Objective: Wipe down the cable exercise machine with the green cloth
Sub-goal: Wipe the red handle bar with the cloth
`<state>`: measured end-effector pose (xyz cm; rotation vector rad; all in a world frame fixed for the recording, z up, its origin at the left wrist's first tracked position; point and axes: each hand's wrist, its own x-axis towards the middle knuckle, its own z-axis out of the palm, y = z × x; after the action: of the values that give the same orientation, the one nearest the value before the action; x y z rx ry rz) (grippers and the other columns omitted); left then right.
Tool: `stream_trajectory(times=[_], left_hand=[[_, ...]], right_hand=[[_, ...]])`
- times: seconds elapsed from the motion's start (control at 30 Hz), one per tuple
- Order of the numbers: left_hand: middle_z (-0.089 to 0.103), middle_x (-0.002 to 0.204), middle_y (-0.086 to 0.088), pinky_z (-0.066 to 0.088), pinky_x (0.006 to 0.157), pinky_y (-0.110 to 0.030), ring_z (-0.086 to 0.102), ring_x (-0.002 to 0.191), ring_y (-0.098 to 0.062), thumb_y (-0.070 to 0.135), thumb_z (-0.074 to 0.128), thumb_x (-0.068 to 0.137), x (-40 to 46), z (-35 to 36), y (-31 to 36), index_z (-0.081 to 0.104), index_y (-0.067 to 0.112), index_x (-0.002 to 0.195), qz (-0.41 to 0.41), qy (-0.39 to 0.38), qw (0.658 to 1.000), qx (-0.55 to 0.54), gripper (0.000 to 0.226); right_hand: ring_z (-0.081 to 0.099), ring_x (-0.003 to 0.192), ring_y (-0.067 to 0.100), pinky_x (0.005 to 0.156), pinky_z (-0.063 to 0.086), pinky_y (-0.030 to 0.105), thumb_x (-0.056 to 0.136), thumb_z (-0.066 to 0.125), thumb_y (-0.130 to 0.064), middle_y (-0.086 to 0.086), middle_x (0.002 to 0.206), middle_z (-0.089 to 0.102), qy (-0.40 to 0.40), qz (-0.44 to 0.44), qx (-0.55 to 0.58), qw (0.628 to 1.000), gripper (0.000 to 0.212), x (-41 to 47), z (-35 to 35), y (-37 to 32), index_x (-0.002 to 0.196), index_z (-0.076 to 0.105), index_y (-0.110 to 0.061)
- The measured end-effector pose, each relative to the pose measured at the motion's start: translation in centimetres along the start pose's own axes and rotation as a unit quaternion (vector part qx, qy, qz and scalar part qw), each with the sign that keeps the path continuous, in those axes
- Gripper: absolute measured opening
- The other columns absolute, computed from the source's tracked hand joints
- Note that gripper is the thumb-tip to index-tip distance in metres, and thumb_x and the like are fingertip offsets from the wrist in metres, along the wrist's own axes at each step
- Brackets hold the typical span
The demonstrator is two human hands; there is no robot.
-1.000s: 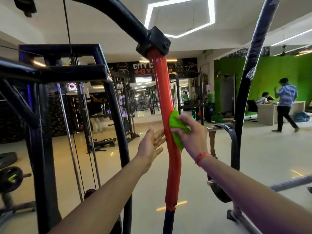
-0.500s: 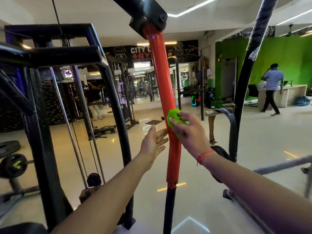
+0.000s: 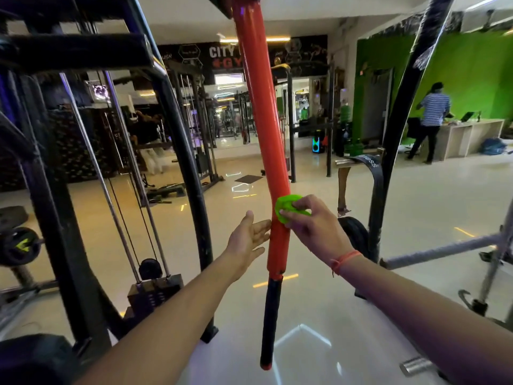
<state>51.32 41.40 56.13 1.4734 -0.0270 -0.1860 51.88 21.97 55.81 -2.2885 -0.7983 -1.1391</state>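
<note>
The right hand [image 3: 311, 227] presses a bunched green cloth [image 3: 288, 208] against the red bar [image 3: 262, 129] of the cable exercise machine, low on the red section, just below the slight bend in it. Its grip is closed around the cloth, fingers curled over the wad and fingertips pinching it to the bar's right side; a red thread band [image 3: 344, 259] circles the wrist. The left hand [image 3: 247, 240] is held out just left of the bar, palm turned up and towards it, fingers straight and relaxed, holding nothing; its fingertips reach the bar's edge, though whether they touch it cannot be told. Below the red section the bar continues as a black handle [image 3: 270, 318] with a red tip. To the left stands the black frame [image 3: 180, 151] of the machine, with steel guide rods [image 3: 100, 173], a pulley [image 3: 150, 269] and a weight stack [image 3: 154, 297] at their foot. A weight plate [image 3: 18, 245] sits at the far left. In the background on the right, a person in a striped shirt [image 3: 433, 112] stands at a pale bench [image 3: 469, 136] before a green wall [image 3: 477, 76].
</note>
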Motion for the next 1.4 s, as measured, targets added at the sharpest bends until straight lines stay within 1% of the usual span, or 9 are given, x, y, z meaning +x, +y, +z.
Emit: stream_trajectory(times=[0.1,0.27,0.4,0.53,0.7,0.83,1.0,1.17,1.4], left_hand=[[0.05,0.15,-0.009,0.025,0.121,-0.048,0.043,0.142,-0.024,0.058,0.019,0.105,-0.1,-0.3,-0.8,0.05,0.005,0.144,-0.007,0.0,1.0,-0.001,0.073],[0.052,0.149,-0.009,0.026,0.121,-0.047,0.043,0.142,-0.023,0.057,0.018,0.106,-0.4,-0.6,-1.9,0.053,0.007,0.142,-0.017,0.01,1.0,0.001,0.071],[0.051,0.15,-0.009,0.025,0.121,-0.047,0.043,0.142,-0.024,0.057,0.018,0.106,-0.6,-1.1,-2.9,0.052,0.006,0.144,-0.028,0.01,1.0,0.0,0.072],[0.048,0.152,-0.011,0.026,0.122,-0.048,0.041,0.144,-0.025,0.057,0.018,0.105,-1.0,-1.4,-3.8,0.049,0.006,0.145,-0.031,0.013,0.999,0.001,0.072],[0.05,0.151,-0.011,0.026,0.122,-0.049,0.042,0.143,-0.027,0.058,0.019,0.105,-1.1,-1.7,-4.4,0.051,0.006,0.144,-0.034,0.011,0.999,-0.001,0.073],[0.05,0.15,-0.01,0.027,0.121,-0.047,0.044,0.142,-0.025,0.058,0.019,0.105,-1.2,-1.6,-5.0,0.05,0.006,0.144,-0.043,0.012,0.999,-0.005,0.072],[0.051,0.15,-0.006,0.028,0.121,-0.045,0.044,0.141,-0.024,0.059,0.021,0.104,-1.3,-1.6,-5.1,0.051,0.007,0.144,-0.051,0.0,0.999,-0.001,0.073],[0.05,0.151,-0.008,0.026,0.122,-0.047,0.044,0.142,-0.024,0.059,0.02,0.105,-1.2,-1.2,-5.1,0.049,0.006,0.146,-0.056,0.008,0.998,-0.007,0.073],[0.049,0.152,-0.007,0.028,0.121,-0.045,0.042,0.143,-0.025,0.058,0.019,0.105,-1.0,-1.2,-6.4,0.051,0.008,0.144,-0.077,0.02,0.997,-0.005,0.071]], right_hand=[[0.06,0.114,0.029,0.097,0.054,0.037,0.088,0.077,-0.011,0.01,0.124,0.054,0.059,0.058,0.053,0.995,0.033,0.4,1.2,0.2,0.12,0.075,-0.019],[0.062,0.102,0.034,0.085,0.058,0.041,0.09,0.075,-0.016,0.011,0.107,0.054,-0.038,-0.01,0.001,0.999,0.029,-3.3,2.4,-0.6,0.118,0.075,-0.018],[0.058,0.11,0.034,0.089,0.055,0.038,0.091,0.074,-0.016,0.012,0.118,0.055,0.039,0.034,0.006,0.999,0.029,-1.9,2.9,-0.4,0.12,0.074,-0.02],[0.051,0.104,0.026,0.065,0.059,0.04,0.089,0.076,-0.022,0.005,0.11,0.056,-0.057,-0.083,-0.084,0.991,0.035,-4.3,3.7,-1.0,0.123,0.071,-0.026],[0.051,0.115,0.03,0.088,0.055,0.043,0.085,0.078,-0.027,0.003,0.12,0.059,-0.008,-0.052,-0.116,0.992,0.029,-2.8,3.1,-0.4,0.114,0.076,-0.028],[0.047,0.104,0.025,0.056,0.058,0.041,0.094,0.061,-0.027,0.002,0.122,0.055,-0.073,-0.103,-0.103,0.987,0.027,-6.2,4.5,-0.8,0.119,0.071,-0.028],[0.057,0.108,0.038,0.083,0.055,0.041,0.09,0.074,-0.016,0.014,0.126,0.056,0.032,0.022,-0.034,0.999,0.027,-4.4,4.2,0.2,0.117,0.074,-0.02],[0.056,0.101,0.036,0.066,0.06,0.046,0.093,0.067,-0.02,0.01,0.125,0.053,-0.074,-0.073,-0.067,0.992,0.027,-7.1,5.2,0.2,0.119,0.072,-0.023],[0.059,0.104,0.037,0.083,0.057,0.044,0.097,0.063,-0.023,0.008,0.126,0.052,-0.016,-0.025,-0.018,0.999,0.024,-8.3,6.7,0.3,0.119,0.073,-0.023]])
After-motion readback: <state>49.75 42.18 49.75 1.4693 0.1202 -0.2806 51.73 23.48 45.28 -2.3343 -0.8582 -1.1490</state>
